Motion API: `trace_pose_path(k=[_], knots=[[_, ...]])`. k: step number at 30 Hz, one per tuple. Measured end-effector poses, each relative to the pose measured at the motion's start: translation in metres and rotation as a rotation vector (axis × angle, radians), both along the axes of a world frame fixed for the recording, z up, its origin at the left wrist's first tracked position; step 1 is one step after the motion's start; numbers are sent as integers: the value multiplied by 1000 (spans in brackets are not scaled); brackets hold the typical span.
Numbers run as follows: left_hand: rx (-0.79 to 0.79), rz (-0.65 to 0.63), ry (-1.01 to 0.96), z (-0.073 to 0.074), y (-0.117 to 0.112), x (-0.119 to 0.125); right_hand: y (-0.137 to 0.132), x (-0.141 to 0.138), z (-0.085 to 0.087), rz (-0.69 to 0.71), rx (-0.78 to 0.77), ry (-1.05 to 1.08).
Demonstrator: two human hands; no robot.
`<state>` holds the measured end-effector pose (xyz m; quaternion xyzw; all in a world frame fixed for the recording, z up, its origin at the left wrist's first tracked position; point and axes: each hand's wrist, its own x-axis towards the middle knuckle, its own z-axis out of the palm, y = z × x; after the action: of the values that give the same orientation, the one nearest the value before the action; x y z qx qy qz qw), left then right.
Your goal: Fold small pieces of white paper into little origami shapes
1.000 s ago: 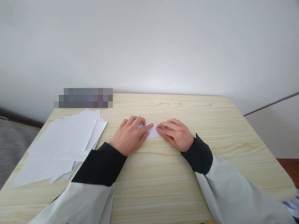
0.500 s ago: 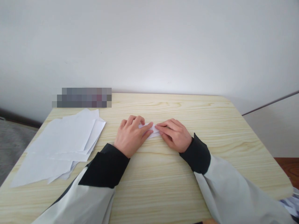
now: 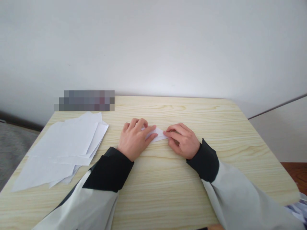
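A small folded piece of white paper (image 3: 160, 134) lies on the wooden table (image 3: 153, 188) between my two hands. My left hand (image 3: 135, 137) holds its left part, with the thumb and index finger pressed on the paper and the other fingers curled behind. At the paper's right tip, the fingers of my right hand (image 3: 181, 140) are pinched together on it. The left end of the paper is hidden under my left hand.
Several loose white sheets (image 3: 64, 137) lie overlapping on the table's left side. Behind them a blurred-out dark object (image 3: 83, 100) sits at the back left corner. A pale wall (image 3: 168, 48) rises along the table's far edge.
My right hand has slid slightly to the right along the paper, and more of the paper shows between the hands. My left hand has stayed nearly still.
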<state>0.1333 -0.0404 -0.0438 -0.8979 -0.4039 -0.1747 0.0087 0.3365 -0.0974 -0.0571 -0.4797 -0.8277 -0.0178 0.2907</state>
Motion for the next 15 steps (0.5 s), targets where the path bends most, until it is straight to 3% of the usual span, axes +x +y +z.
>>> trace_pose_path(k=[10,15], knots=[[-274,58,-206,-2,5,3,12,-12,-2,-163,-180,95],[-434,70,-331,0,8,3,17,-14,-3,-122,-195,160]])
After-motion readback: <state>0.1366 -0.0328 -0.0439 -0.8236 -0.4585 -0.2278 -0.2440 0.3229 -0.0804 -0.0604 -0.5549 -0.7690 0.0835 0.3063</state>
